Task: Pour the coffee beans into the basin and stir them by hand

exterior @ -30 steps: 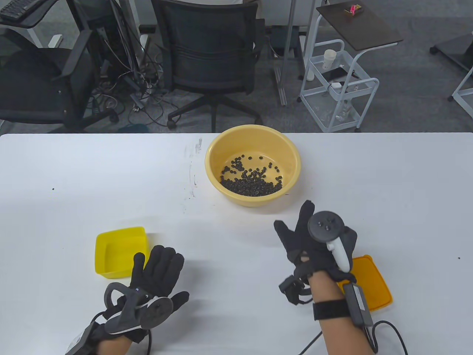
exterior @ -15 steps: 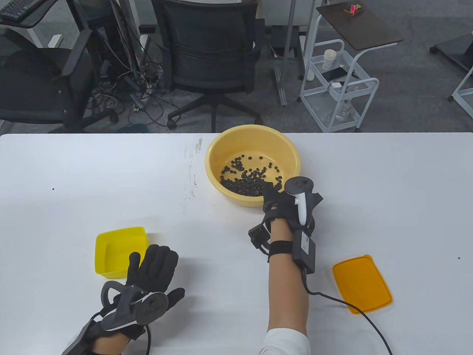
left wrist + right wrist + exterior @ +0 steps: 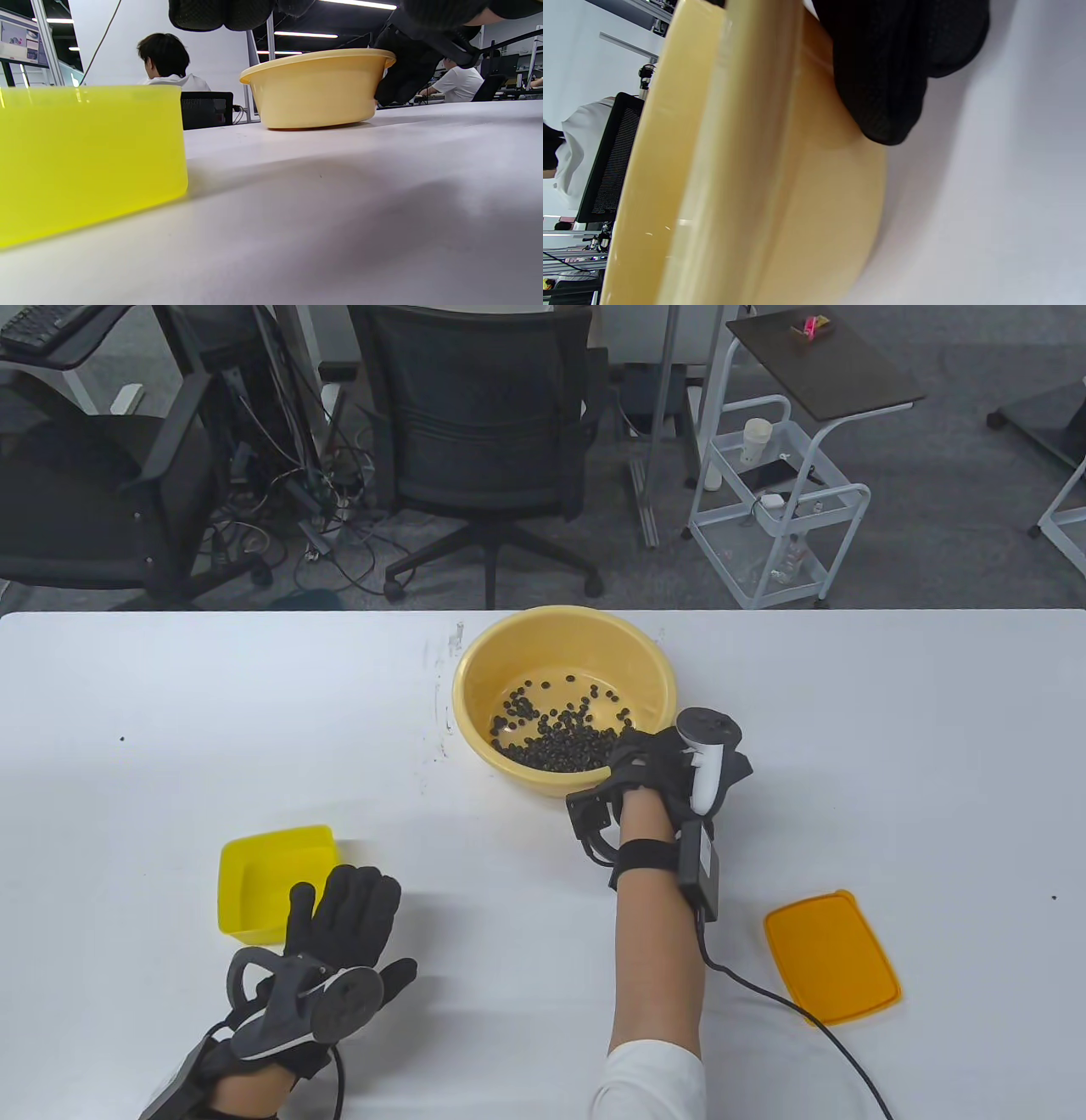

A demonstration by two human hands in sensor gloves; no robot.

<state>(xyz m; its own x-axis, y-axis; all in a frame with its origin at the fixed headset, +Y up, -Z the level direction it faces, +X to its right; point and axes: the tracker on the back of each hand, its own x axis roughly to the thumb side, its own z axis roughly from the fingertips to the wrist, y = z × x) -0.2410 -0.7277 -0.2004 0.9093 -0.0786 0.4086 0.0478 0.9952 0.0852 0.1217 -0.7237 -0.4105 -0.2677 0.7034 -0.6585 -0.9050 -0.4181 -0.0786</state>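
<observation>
The pale yellow basin (image 3: 465, 704) stands mid-table with dark coffee beans (image 3: 556, 745) piled in its near half. My right hand (image 3: 646, 757) hangs over the basin's right rim, its fingers down inside by the beans. In the right wrist view one gloved finger (image 3: 882, 84) lies against the outside of the basin wall (image 3: 734, 169), so the rim sits between my digits. My left hand (image 3: 344, 912) lies flat on the table, fingers straight, beside the empty yellow box (image 3: 254, 869). The left wrist view shows that box (image 3: 85, 156) close by and the basin (image 3: 318, 93) beyond it.
An orange lid (image 3: 831, 957) lies flat at the near right, with the glove's cable running past it. The table's far edge is just behind the basin; an office chair (image 3: 484, 432) and a white trolley (image 3: 776, 509) stand beyond it.
My right hand went from the near table to the basin's right rim and dipped in. The basin has shifted a little left and toward me. The left hand slid slightly nearer.
</observation>
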